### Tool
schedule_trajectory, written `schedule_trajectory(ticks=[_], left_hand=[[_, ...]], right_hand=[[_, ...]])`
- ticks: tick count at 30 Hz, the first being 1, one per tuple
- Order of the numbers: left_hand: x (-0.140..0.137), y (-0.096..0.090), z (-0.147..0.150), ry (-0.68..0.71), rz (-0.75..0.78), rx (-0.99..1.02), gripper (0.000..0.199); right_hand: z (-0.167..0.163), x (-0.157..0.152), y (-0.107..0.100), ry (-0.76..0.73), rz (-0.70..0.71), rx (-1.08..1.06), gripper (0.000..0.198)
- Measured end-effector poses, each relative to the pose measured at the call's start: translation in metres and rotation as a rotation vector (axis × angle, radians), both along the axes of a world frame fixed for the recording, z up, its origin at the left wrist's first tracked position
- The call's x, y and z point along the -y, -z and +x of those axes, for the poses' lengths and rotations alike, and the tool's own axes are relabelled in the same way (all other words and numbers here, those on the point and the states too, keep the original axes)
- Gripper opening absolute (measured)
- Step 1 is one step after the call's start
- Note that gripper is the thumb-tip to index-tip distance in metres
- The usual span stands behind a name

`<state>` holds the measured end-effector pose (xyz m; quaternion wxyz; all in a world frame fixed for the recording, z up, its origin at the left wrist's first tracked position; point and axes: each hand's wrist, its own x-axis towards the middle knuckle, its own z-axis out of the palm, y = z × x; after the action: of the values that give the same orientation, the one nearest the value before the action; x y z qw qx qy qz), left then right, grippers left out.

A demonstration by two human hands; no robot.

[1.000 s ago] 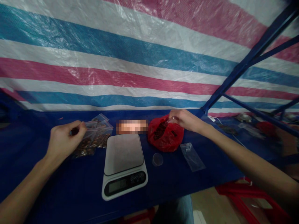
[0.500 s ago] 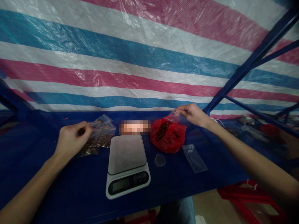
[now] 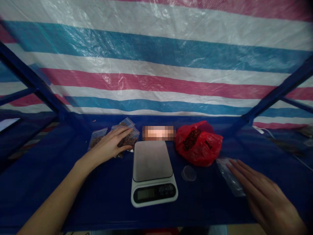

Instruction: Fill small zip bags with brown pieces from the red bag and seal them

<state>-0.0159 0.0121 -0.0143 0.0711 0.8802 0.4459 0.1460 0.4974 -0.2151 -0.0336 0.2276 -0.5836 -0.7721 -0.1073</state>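
My left hand (image 3: 113,142) lies with its fingers spread over several small zip bags (image 3: 130,138) filled with brown pieces. Another filled bag (image 3: 97,135) sits left of it. Over at the right, my right hand (image 3: 264,192) reaches flat, its fingertips on a clear zip bag (image 3: 231,179) that looks empty. Between the hands stands a white kitchen scale (image 3: 154,176) with a bare platform. A red plastic bag (image 3: 200,143) holding dark reddish-brown pieces is open just right of the scale. In front of that bag sits a small clear cup (image 3: 188,173).
A blurred-out box-like item (image 3: 158,133) lies behind the scale. All of it rests on a blue shelf (image 3: 102,202). Blue metal braces (image 3: 266,91) slant up at both sides, and a striped plastic sheet (image 3: 156,81) hangs at the back.
My right hand has left the red bag's rim and come down onto the clear zip bag. My left hand has opened over the filled bags. The view has turned left.
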Motion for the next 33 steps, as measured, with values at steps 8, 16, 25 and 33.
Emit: schedule_trajectory(ticks=[8,16,25,33], left_hand=[[-0.007,0.002,0.006,-0.024,0.060,0.122,0.037],[0.002,-0.031,0.021,-0.202,0.234,0.322,0.029],[0.021,-0.120,0.092,-0.045,-0.453,0.998,0.040],[0.006,-0.145,0.123,0.248,-0.576,0.839,0.029]], right_hand=[[0.030,-0.006,0.016,0.054,-0.063,-0.208,0.077],[-0.072,-0.020,-0.065,0.145,0.237,-0.849,0.049],[-0.191,-0.130,-0.130,-0.521,-0.294,-1.085,0.028],[-0.199,-0.207,-0.161,-0.639,-0.391,-0.911,0.035]])
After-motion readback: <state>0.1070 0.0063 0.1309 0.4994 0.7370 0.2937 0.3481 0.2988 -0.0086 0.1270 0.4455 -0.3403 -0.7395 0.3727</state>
